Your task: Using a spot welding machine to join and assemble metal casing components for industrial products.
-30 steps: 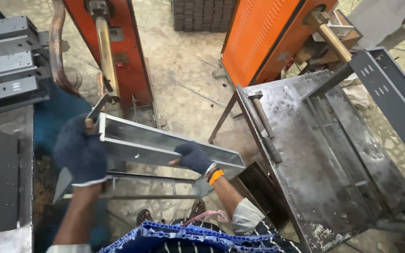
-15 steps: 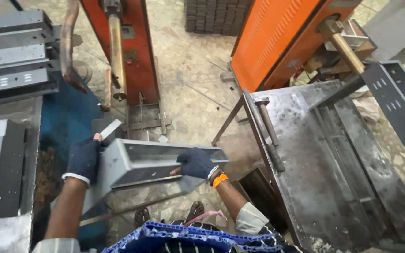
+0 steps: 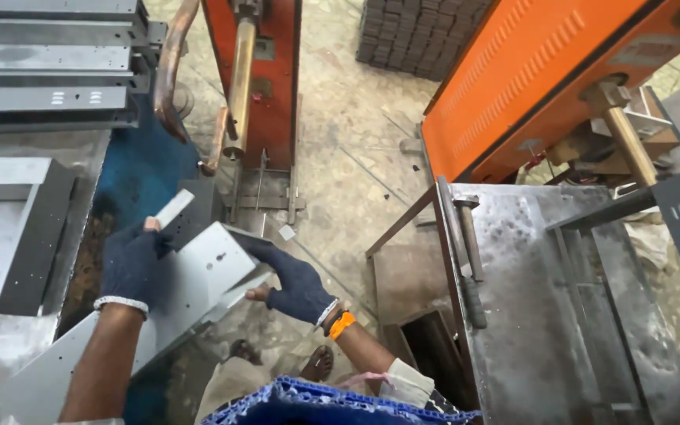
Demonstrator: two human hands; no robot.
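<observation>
Orange machine (image 3: 545, 86): biggest item, 1–2 o'clock, slanted housing w/ brass-coloured rod below it.
Steel table (image 3: 529, 315): 4 o'clock, scuffed top, a long bar lying along its left edge.
Red welder column (image 3: 265, 71): 12 o'clock, copper arms hang down at its left.
Stacked channels (image 3: 45, 63): 10–11 o'clock, grey sheet-metal lengths piled flat.
Open tray (image 3: 9, 228): 9 o'clock, shallow grey metal box; inside looks bare apart from its own floor, can't tell more.
Grey channel (image 3: 190, 291): centre-left, 7–8 o'clock from frame middle, tilted, far end up toward the welder, near end running down past the left forearm.
Left hand (image 3: 131, 264): dark glove, fingers wrapped on channel's left flange, thumb tip showing over the edge.
Right hand (image 3: 297, 283): dark glove, orange wristband, fingers curled on channel's right upper edge, thumb underneath.
Doing it well (judgement): keep both grips on flanges, not raw cut ends; hold piece level so it doesn't twist; steer far end clear of the copper arms; feet back.
</observation>
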